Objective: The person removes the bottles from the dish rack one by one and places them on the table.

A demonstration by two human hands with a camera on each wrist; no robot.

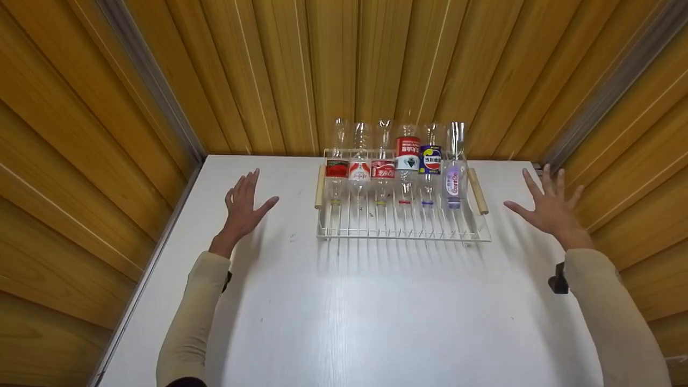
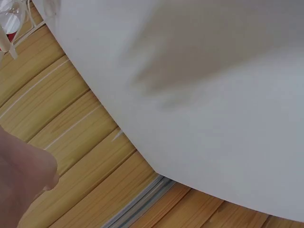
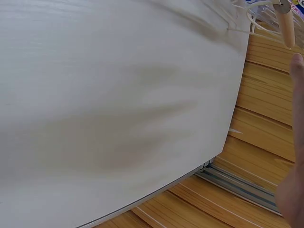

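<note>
Sleeves (image 1: pixel 185 317) of a pale colour reach in from the near left and near right, each with a dark mount (image 1: pixel 559 279) by the wrist. Beyond them, the left hand (image 1: pixel 244 207) is held over the left part of the table (image 1: pixel 344 322), fingers straight and thumb held out towards the rack (image 1: pixel 398 236). On the right, the right hand (image 1: pixel 553 209) is spread wide, its thumb also pointing towards the rack. Both hands are apart from the rack, one to each side of it, and cast blurred shadows (image 2: pixel 190 57) on the white tabletop.

The white wire rack sits at the far middle of the table, with a round wooden handle (image 1: pixel 320 188) at its left end and another at its right. Six clear bottles (image 1: pixel 403 180) lie side by side across it, necks near and bases far. Their labels (image 1: pixel 337 168), from left to right, are red with dark green, white with red, red, red with white, dark blue with yellow, and lilac with white. Neck rings (image 1: pixel 404 202) show yellow on the first and third, red on the fourth, violet on the last two. Wooden panels (image 1: pixel 333 64) stand behind and at both sides, with grey metal strips (image 1: pixel 156 80) at the corners.
</note>
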